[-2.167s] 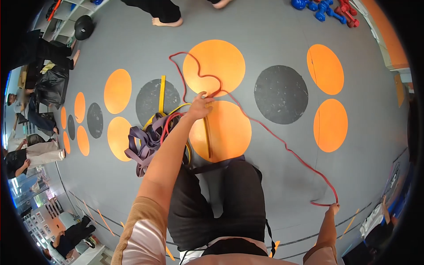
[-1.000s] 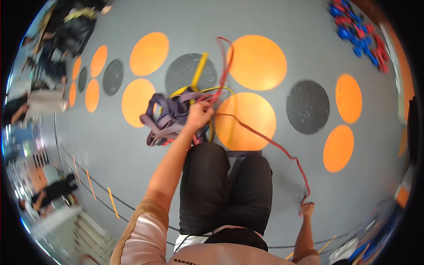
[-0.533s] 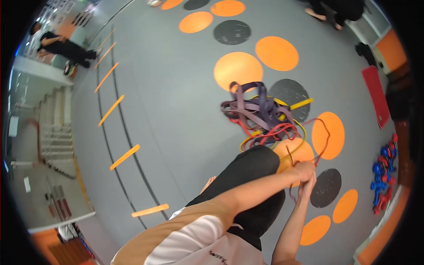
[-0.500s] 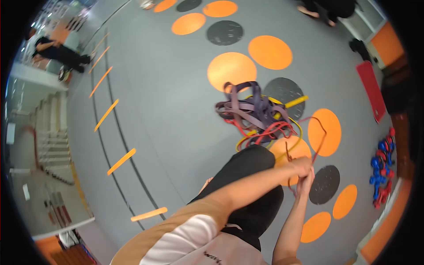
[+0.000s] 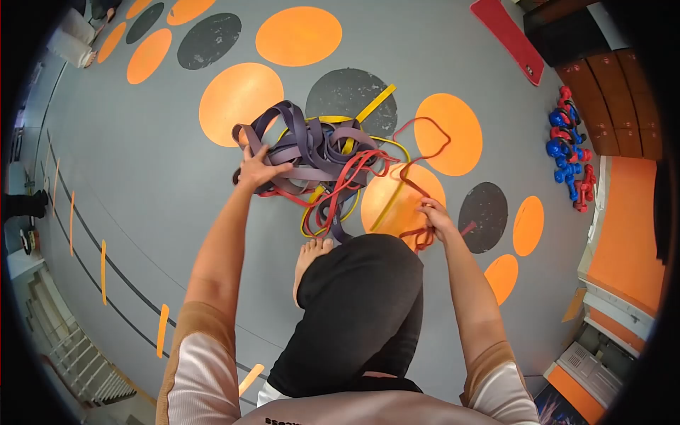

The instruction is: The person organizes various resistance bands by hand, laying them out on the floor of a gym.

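A tangled heap of resistance bands lies on the grey floor ahead of my knee: wide purple bands (image 5: pixel 312 145), thin yellow bands (image 5: pixel 374 105) and red ones (image 5: pixel 348 178). My left hand (image 5: pixel 256 168) reaches into the left side of the heap and grips a purple band. My right hand (image 5: pixel 435 214) is closed on a gathered thin red band (image 5: pixel 418 152), whose loop runs out over an orange floor circle. My bare foot (image 5: pixel 309 256) shows beside my black-trousered leg.
Orange and black circles (image 5: pixel 297 34) mark the floor. Blue and red dumbbells (image 5: pixel 570 163) lie at the right by wooden steps (image 5: pixel 602 85). A red mat (image 5: pixel 508 37) lies at the top right. Orange floor strips (image 5: pixel 103 270) and stairs sit at the left.
The view has swung round. My hands, joined on the red band half a second ago, have parted: the left now grips the purple heap while the right keeps the red band.
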{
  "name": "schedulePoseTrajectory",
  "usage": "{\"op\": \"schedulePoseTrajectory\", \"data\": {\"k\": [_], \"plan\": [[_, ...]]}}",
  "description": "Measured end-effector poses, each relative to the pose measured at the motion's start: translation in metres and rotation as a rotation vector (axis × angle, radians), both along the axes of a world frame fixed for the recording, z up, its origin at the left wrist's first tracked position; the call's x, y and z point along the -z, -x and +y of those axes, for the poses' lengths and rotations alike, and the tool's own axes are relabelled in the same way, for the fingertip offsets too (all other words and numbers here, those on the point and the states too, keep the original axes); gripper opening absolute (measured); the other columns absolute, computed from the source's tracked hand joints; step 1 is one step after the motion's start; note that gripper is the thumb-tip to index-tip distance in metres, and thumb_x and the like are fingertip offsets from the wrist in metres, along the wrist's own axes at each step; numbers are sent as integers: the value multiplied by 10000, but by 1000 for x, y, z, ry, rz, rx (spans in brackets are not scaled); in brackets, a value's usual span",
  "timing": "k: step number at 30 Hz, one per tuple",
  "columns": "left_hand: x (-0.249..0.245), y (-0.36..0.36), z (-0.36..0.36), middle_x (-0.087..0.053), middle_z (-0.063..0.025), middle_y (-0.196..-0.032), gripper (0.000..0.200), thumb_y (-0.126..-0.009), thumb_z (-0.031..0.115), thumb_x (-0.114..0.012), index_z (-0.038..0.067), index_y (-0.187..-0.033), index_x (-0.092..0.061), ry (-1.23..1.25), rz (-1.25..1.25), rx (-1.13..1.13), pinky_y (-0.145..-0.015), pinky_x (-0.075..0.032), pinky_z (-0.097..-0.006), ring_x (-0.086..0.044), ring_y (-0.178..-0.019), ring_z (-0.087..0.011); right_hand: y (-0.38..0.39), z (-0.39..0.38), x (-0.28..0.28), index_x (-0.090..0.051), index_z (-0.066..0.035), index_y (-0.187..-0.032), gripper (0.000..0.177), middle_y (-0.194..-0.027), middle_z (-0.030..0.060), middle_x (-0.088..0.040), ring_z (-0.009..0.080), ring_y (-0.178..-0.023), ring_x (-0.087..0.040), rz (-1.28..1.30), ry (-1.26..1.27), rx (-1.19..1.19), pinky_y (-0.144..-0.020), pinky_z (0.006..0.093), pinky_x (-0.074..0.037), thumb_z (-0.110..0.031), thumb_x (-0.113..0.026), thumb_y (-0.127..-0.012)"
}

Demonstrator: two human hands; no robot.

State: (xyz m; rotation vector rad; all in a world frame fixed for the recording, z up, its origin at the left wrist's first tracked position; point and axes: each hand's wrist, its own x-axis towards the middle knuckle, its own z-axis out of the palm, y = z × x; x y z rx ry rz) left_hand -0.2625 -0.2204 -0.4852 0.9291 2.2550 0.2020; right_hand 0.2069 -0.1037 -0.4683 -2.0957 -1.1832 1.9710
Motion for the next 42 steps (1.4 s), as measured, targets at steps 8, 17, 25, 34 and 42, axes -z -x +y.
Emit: {"op": "schedulePoseTrajectory", "data": {"k": [8, 17, 25, 34, 42], "plan": [[-8, -45, 22, -476, -197, -1260, 971, -464, 713, -726, 166, -1245, -543, 99, -17, 286, -975, -394, -461, -377, -1188, -407, 130, -52, 36, -444, -146, -1240, 545, -1010, 22, -595, 46, -416, -322, 510, 289, 225, -429, 213, -358, -480, -605, -841], [-26, -114, 31, -611, -156, -1117, 753, -626, 396, -795, 49, -1233, -516, -65, -596, 353, -930, -441, -367, -577, -1052, -262, 184, -89, 5, -550, -130, -950, 319, -602, -26, -522, 80, -391, -430, 482, 239, 587, -354, 211, -318, -318, -734, -769], [-253, -182, 31, -568, -89, -1178, 678, -697, 151, -783, 43, -1287, -469, -25, -1075, 297, -924, -440, -314, -546, -1072, -187, 113, -129, -227, -568, -99, -1020, 350, -756, -14, -596, 92, -571, -556, 400, 152, 673, -452, 233, -405, -343, -695, -804], [-533, -191, -136, -529, -116, -1207, 711, -716, 61, -731, 26, -1328, -371, 264, -1296, 439, -953, -440, -366, -541, -1111, -242, 115, -350, -505, -579, -24, -935, 309, -822, 18, -590, 122, -788, -574, 479, -281, 873, -696, 281, -489, -287, -696, -824], [-631, -189, -348, -418, -140, -1332, 934, -696, 62, -706, 82, -1449, -152, 488, -1162, 727, -1010, -372, -372, -454, -1192, -260, 152, -604, -614, -573, -14, -1136, 469, -1062, 97, -618, 196, -990, -572, 392, -537, 1181, -858, 344, -462, -334, -691, -814]]}}
